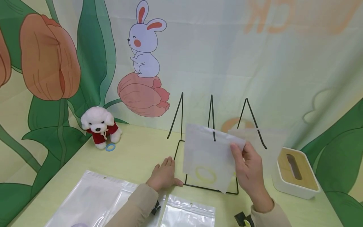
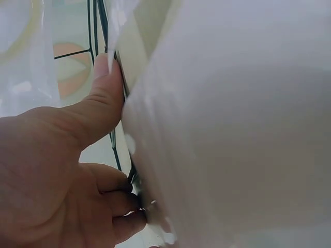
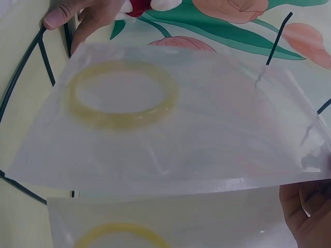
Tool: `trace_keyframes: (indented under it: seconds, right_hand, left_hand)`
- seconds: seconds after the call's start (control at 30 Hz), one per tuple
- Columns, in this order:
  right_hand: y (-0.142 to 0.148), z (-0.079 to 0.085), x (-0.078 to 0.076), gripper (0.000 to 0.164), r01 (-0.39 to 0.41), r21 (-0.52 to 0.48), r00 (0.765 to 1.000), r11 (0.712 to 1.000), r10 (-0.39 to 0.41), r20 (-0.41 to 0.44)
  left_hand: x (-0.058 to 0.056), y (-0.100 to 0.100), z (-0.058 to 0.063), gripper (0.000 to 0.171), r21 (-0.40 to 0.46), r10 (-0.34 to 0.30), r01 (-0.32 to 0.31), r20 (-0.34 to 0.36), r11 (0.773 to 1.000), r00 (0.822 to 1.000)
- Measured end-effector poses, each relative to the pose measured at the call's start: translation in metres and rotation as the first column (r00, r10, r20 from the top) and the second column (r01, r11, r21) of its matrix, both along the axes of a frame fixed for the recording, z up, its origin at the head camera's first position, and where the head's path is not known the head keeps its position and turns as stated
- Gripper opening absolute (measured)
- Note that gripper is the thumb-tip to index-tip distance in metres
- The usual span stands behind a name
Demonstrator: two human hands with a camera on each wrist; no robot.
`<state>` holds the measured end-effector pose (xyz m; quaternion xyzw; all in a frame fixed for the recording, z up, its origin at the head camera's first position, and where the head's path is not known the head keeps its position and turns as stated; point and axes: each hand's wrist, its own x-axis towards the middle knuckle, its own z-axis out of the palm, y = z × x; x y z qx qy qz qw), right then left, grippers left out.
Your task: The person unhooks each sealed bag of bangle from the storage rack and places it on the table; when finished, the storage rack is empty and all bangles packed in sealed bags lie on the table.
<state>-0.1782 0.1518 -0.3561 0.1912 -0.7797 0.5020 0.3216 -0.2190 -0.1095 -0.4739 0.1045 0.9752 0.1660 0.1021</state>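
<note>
A black wire display rack [image 1: 211, 189] with three upright hooks stands on the table. My right hand [image 1: 249, 170] pinches the upper right corner of a frosted zip bag [image 1: 210, 148] between thumb and fingers. Inside that bag is a yellow ring [image 3: 121, 116]. The middle hook's tip shows in front of the bag's top edge. Another bag [image 3: 196, 212] with a yellow ring hangs at the right hook, partly behind my right hand. My left hand [image 1: 164, 175] rests at the rack's front left corner, fingers extended along the base wire and thumb at the front wire.
Clear zip bags [image 1: 93, 192] lie at the front left, and a smaller zip bag [image 1: 188, 212] lies at front centre. A white plush dog [image 1: 99, 126] and a blue ring [image 1: 110, 147] are at the back left. A wood-topped tissue box [image 1: 297, 173] stands right.
</note>
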Motion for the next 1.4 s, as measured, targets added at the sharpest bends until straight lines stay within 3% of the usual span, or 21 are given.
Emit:
trace_keyframes:
  seconds: [0.63, 1.4]
  right_hand:
    - [-0.004, 0.001, 0.014, 0.009, 0.039, 0.016, 0.994, 0.999, -0.037, -0.099]
    - [-0.005, 0.002, 0.03, 0.004, 0.052, -0.005, 0.994, 0.999, -0.052, -0.098]
  left_hand:
    - [0.002, 0.0, 0.003, 0.106, -0.007, 0.006, -0.006, 0.01, 1.0, 1.0]
    - [0.0, 0.0, -0.001, 0.106, -0.027, 0.004, -0.004, 0.002, 1.0, 1.0]
